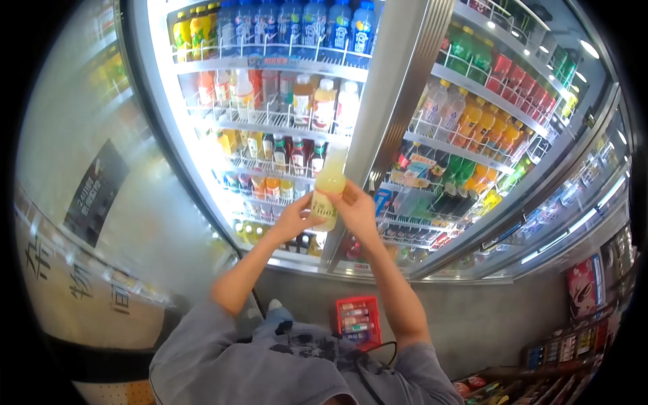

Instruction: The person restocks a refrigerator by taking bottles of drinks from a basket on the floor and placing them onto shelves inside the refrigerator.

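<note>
A bottle of pale yellow drink (pixel 331 179) with a white cap and a printed label is held nearly upright before the lit shelves. My left hand (pixel 294 221) grips its lower left side. On the other side, my right hand (pixel 357 210) has its thumb and fingers closed on the label area. Behind the bottle stands an open drinks fridge, its wire shelf (pixel 270 123) carrying rows of juice bottles. Blue-capped bottles (pixel 314 27) line the top shelf.
The open glass fridge door (pixel 74 175) extends along the left. A red basket (pixel 339 316) with several packaged items sits on the floor (pixel 449 317) near my feet. To the right are more drinks behind glass (pixel 486 121), and racks of packaged goods (pixel 567 347) stand lower right.
</note>
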The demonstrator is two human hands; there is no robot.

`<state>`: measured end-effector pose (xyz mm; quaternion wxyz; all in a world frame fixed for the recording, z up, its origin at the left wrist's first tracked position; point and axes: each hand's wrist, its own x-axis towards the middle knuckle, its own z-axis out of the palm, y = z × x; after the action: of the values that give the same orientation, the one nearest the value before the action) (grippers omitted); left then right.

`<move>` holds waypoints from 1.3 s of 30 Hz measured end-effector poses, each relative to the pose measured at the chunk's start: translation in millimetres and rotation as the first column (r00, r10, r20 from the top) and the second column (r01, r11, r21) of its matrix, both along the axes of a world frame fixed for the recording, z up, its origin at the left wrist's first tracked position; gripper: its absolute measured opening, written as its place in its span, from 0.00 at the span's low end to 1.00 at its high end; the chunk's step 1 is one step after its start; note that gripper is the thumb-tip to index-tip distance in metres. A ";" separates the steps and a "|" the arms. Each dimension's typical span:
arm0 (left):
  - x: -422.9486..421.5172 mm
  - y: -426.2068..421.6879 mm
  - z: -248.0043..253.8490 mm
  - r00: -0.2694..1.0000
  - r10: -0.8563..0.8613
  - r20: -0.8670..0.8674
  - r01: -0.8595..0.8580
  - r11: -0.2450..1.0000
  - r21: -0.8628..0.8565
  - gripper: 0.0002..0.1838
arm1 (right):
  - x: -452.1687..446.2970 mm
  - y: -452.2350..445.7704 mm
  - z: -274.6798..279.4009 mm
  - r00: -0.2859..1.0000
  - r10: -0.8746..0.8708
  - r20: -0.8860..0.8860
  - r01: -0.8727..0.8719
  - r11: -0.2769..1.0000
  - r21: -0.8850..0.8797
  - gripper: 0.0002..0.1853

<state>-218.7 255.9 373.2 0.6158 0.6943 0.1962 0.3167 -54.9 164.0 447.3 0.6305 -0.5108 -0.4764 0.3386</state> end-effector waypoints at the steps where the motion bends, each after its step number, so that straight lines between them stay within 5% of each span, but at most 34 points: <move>1: -5.6 2.4 -1.9 1.000 0.025 0.000 -0.025 1.000 0.010 0.41 | -9.3 1.2 6.0 1.000 0.007 0.011 -0.006 1.000 -0.006 0.25; 8: -52.8 48.6 -6.5 0.992 0.122 0.026 -0.121 0.992 -0.040 0.38 | -40.8 84.9 -22.9 0.987 0.077 0.141 -0.076 0.997 -0.009 0.26; 12: -93.3 93.6 1.5 0.968 0.251 0.027 -0.252 0.966 0.054 0.38 | -73.9 144.1 -14.7 0.956 0.169 0.241 -0.194 0.977 0.087 0.24; 14: -113.4 114.3 15.1 0.931 0.358 -0.065 -0.333 0.911 0.243 0.38 | -93.5 173.8 -10.5 0.940 0.184 0.286 -0.227 0.966 0.123 0.24; 15: -121.0 126.8 19.7 0.940 0.342 0.015 -0.336 0.915 0.223 0.39 | -106.4 178.8 6.6 0.934 0.175 0.313 -0.220 0.969 0.114 0.24; 19: -158.9 177.0 30.3 0.855 0.505 -0.121 -0.463 0.846 0.264 0.39 | -139.4 236.2 22.4 0.915 0.213 0.343 -0.242 0.969 0.043 0.26; 22: -181.4 199.0 46.8 0.802 0.597 -0.035 -0.537 0.745 0.394 0.40 | -164.8 273.9 30.9 0.872 0.197 0.448 -0.303 0.936 0.177 0.27; 24: -189.9 212.1 59.5 0.811 0.584 0.030 -0.560 0.760 0.329 0.39 | -178.9 294.0 36.8 0.881 0.253 0.400 -0.353 0.914 0.199 0.29; 31: -197.4 282.9 93.6 0.692 0.717 0.084 -0.630 0.542 0.556 0.37 | -197.0 343.1 76.9 0.864 0.138 0.485 -0.314 0.900 0.304 0.33; 39: -181.8 348.4 113.5 0.735 0.657 0.165 -0.644 0.602 0.472 0.34 | -190.8 399.1 74.8 0.847 -0.025 0.531 -0.236 0.877 0.419 0.33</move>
<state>-400.6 604.3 486.6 0.2537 0.7133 0.3539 0.5492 -245.7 563.1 522.1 0.5619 -0.3875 -0.7243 0.0974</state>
